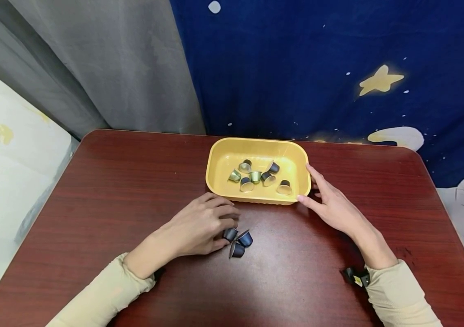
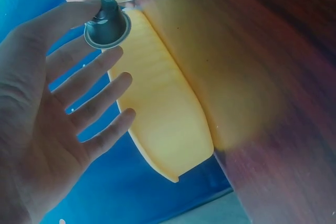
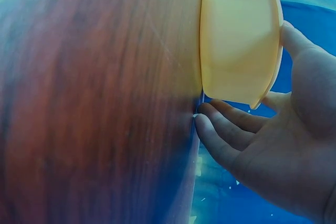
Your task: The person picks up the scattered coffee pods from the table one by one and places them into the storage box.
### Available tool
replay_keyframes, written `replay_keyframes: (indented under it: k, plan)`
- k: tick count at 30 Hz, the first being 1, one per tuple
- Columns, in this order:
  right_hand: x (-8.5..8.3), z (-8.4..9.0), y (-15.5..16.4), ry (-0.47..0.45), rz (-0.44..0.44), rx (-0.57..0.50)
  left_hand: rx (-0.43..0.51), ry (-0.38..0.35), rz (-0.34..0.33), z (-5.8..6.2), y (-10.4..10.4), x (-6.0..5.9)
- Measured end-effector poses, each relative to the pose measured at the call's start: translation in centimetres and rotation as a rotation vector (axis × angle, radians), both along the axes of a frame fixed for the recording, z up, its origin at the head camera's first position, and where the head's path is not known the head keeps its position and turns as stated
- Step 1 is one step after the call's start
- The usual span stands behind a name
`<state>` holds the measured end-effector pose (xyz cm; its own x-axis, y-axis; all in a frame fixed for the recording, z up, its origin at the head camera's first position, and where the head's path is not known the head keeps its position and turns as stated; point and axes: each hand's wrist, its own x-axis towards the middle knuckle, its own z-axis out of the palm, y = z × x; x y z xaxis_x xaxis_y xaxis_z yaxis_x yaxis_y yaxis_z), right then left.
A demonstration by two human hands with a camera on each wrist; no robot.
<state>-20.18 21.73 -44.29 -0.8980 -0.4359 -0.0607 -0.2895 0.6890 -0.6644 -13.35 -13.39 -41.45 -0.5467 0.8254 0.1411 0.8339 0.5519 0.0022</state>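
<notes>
My left hand point(image 1: 201, 225) is at a small cluster of dark coffee capsules on the table, in front of a yellow plastic bin. Its thumb and index finger pinch one dark capsule point(image 2: 107, 24), while the other fingers spread out loosely. Beside it lie a blue capsule point(image 1: 245, 238) and another dark capsule point(image 1: 237, 249). My right hand point(image 1: 335, 206) touches the right end of the yellow bin point(image 1: 258, 198), thumb at the near corner and index finger along the side rim, fingers fairly straight. Several green and dark capsules point(image 1: 255, 177) lie scattered inside the bin.
The reddish-brown wooden table point(image 1: 146, 181) has rounded far corners, with the bin close to its back edge. Behind hang a grey curtain point(image 1: 133, 63) and a blue curtain point(image 1: 289, 63) with stars. A black strap device point(image 1: 354, 275) sits at the right wrist.
</notes>
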Motion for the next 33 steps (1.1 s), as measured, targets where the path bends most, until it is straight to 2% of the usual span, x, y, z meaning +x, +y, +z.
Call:
replay_keyframes:
  k: [16,33]
  plan:
    - [0.0,0.0,0.0,-0.007,-0.006,0.009,0.125,0.039,-0.031,0.7,-0.2,0.0]
    - [0.0,0.0,0.0,-0.006,-0.002,0.001,0.215,-0.011,-0.015,1.0,-0.6,-1.1]
